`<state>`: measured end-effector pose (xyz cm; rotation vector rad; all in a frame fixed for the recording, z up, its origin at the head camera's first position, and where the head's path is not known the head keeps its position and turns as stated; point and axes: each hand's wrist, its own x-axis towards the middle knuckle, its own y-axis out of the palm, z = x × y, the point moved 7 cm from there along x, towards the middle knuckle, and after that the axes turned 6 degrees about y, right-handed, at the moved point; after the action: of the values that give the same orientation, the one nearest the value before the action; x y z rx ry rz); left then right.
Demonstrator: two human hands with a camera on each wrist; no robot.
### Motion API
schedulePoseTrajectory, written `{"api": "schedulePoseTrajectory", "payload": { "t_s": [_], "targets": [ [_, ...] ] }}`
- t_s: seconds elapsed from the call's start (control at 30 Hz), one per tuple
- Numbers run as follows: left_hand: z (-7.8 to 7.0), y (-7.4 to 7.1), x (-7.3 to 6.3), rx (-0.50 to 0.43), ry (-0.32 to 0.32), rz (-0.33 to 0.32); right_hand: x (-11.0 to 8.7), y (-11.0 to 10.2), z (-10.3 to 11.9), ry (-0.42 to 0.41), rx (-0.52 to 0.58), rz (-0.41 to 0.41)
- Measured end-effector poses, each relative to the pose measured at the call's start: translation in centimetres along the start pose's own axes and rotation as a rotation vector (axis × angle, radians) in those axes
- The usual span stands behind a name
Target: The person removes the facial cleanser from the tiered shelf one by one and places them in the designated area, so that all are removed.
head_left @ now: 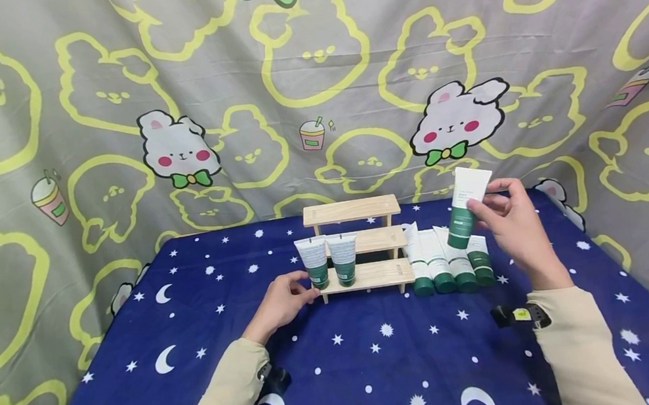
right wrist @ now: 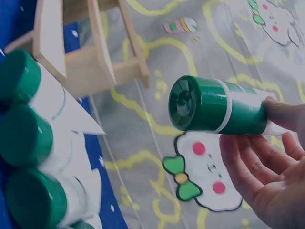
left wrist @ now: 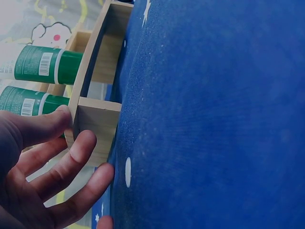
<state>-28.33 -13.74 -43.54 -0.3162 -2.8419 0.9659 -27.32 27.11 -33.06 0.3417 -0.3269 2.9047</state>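
Note:
My right hand (head_left: 514,225) pinches a white and green squeeze tube (head_left: 470,204) between thumb and fingers, raised above the other tubes. It tilts with its green cap (right wrist: 185,102) low. My left hand (head_left: 281,303) is at the left end of a three-step wooden display stand (head_left: 377,278). In the left wrist view its thumb (left wrist: 59,119) touches the lowest step's edge beside a tube's cap, with the other fingers loosely bent around the end. Two tubes stand cap-down on that step, a left tube (head_left: 314,261) and a right tube (head_left: 343,258).
Right of the stand, several more squeeze tubes (head_left: 440,263) lean side by side, green caps toward me. A dark blue cloth (head_left: 342,372) with moons and stars covers the table. Behind it hangs a grey curtain (head_left: 226,61) with cartoon prints.

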Motion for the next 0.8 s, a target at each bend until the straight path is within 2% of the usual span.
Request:
{"api": "schedulePoseTrajectory", "payload": {
  "t_s": [0.17, 0.3, 0.67, 0.8],
  "targets": [
    [0.0, 0.0, 0.1, 0.0, -0.005, 0.004, 0.1, -2.3, -0.6, 0.035, -0.009, -0.027],
    [0.0, 0.0, 0.0, -0.003, -0.011, 0.002, 0.2, -3.2, -1.4, 0.071, -0.047, -0.032],
    [0.0, 0.0, 0.0, -0.002, 0.003, -0.007, 0.6, -4.8, -4.5, 0.175, -0.383, -0.067],
    [0.0, 0.0, 0.0, -0.006, 0.008, -0.008, 0.7, -5.5, -5.9, 0.199, -0.42, -0.048]
  ]
}}
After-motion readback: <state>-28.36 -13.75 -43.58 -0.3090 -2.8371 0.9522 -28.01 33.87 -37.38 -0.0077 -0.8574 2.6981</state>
